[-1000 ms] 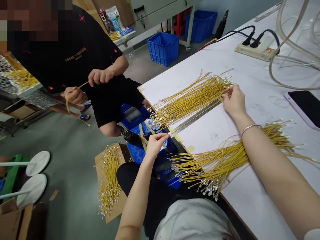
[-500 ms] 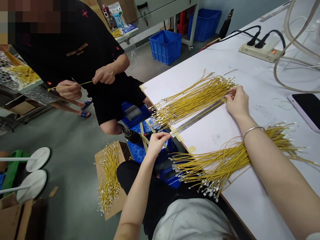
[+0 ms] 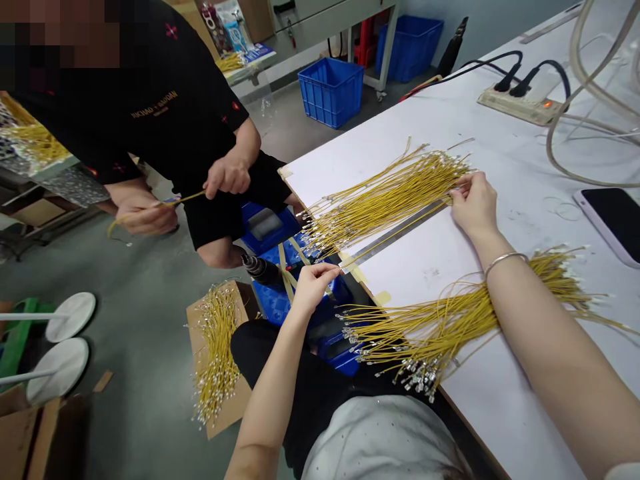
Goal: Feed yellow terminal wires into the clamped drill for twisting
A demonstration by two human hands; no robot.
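**Single wire stretched along a ruler at the worktop corner**

White worktop (image 3: pixel 500 153) above a grey workshop floor, its corner close to the left hand.

Left hand (image 3: pixel 313 283) closed in a thumb-and-forefinger pinch on the near end of a single wire (image 3: pixel 400 225), just off the worktop edge, beside the taped end of a steel ruler (image 3: pixel 395 235). Right hand (image 3: pixel 473 203) pinched narrow on the far end, at the ruler's other end, touching the tips of the far bundle (image 3: pixel 385 193). Single wire drawn along the ruler's upper edge, hard to tell apart from the bundle just beside it.

Two bundles of yellow wires on the worktop:
- far bundle fanned just beyond the ruler
- near bundle (image 3: pixel 435 323) lying under the right forearm, metal terminals hanging over the edge

Third heap (image 3: pixel 217 353) on cardboard on the floor below. Blue tray (image 3: pixel 277 303) and one drill (image 3: pixel 263 270) directly beneath the left hand, crowding the space downward. Co-worker in a black shirt standing across the corner, both hands (image 3: pixel 227 175) on another yellow wire, well apart from the left hand.

Bare white surface between ruler and near bundle. More open surface to the right, up to one phone (image 3: pixel 610 223) at the edge of view. Further back, one power strip (image 3: pixel 520 107) with two black plugs, and a pale hose (image 3: pixel 575 67) looping past. Two blue crates (image 3: pixel 330 90) on the floor behind, two white round discs (image 3: pixel 70 317) at far left.
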